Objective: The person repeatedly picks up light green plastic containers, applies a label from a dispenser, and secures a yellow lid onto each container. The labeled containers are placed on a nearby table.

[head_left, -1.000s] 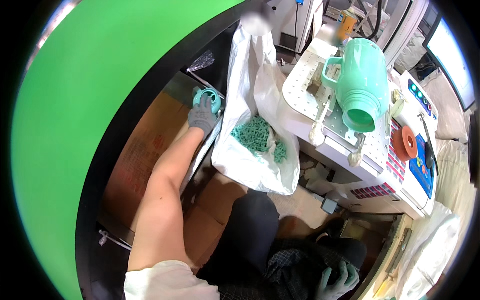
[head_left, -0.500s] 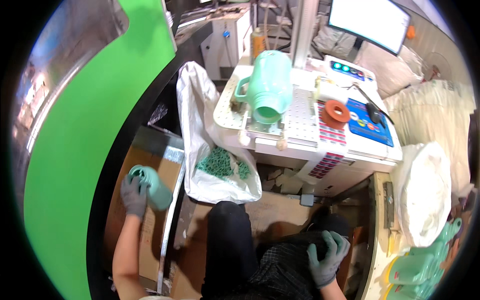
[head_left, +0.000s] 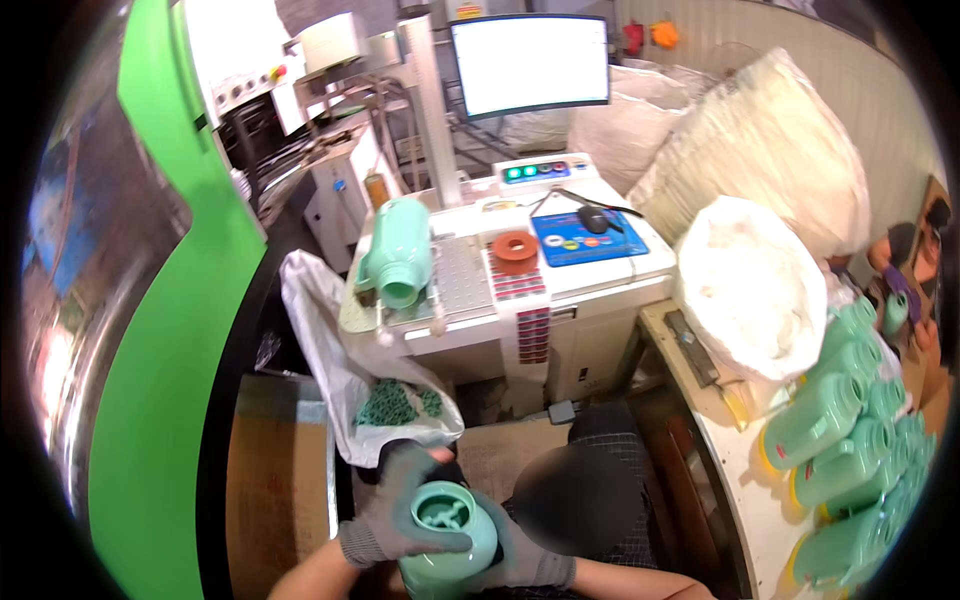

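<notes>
In my lap, at the bottom of the view, stands a mint-green plastic jug (head_left: 440,572) with its round mouth facing up. Green strands or scraps of plastic show inside the mouth. My left hand (head_left: 390,515), in a grey glove, grips the jug from the left, its thumb lying across the front below the neck. Against the jug's right side is my right hand (head_left: 518,552), gloved too and curved round the body; part of its fingers is hidden behind the jug. A second mint-green jug (head_left: 402,250) lies on its side on the perforated machine table, mouth toward me.
A white sack (head_left: 330,385) with green plastic scraps is left of the machine table (head_left: 600,290), which bears an orange ring (head_left: 514,247) and a mouse. A cardboard box (head_left: 275,470) sits left. Several green jugs (head_left: 815,420) stand on the right bench; another person (head_left: 910,260) works beyond.
My left hand has brought the jug from the box at left into my lap. My right hand has come off my thigh onto the jug. The view has swung right.
</notes>
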